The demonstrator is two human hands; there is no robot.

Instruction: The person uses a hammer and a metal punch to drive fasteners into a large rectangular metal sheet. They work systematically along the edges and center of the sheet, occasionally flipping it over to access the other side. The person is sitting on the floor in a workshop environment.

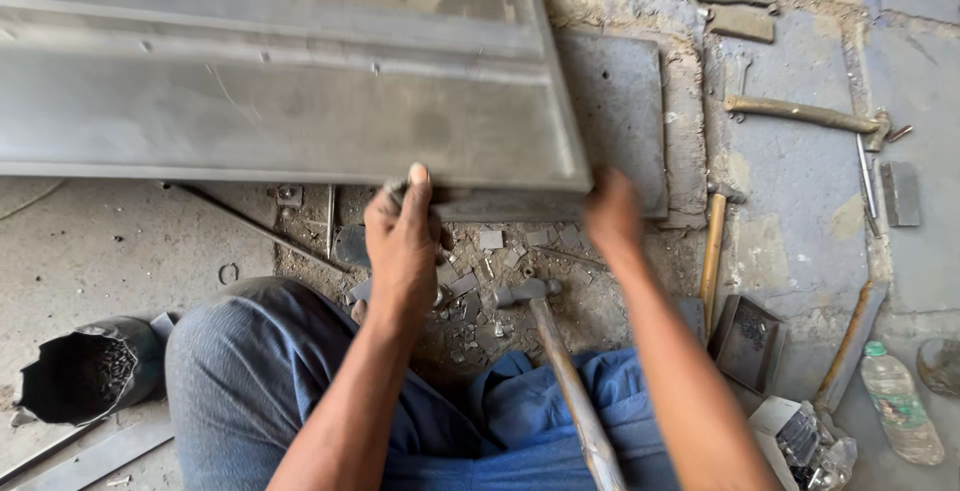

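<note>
Head view, looking straight down: both hands are on a big grey sheet-metal panel [280,71], flat and dull, with long pressed ridges running across it and a folded lip along its near edge. The left hand [402,241] clamps that near edge, thumb laid on top of the metal, fingers curled underneath. The right hand [612,216] grips the panel's near right corner; its fingers go out of sight under the sheet, so how they close I cannot tell. The panel fills the upper left of the view, tilted up over the gritty, dusty floor.

Below the hands, a hammer [545,326] lies with its steel head between the two wrists and its worn wooden handle running down across blue cloth at the person's lap. Small square offcuts of metal [490,241] are scattered in the dirt just beside it. Under the panel's right corner sits a thick, flat grey slab [625,111], rough at its edges. Further right, another hammer with a pale wooden handle [712,251] lies upright, and a small rusty square tray [747,341] rests near it. A clear plastic bottle [900,401] lies at the far right. At lower left, a dark, jagged-mouthed metal can [90,371] rests on its side.
</note>
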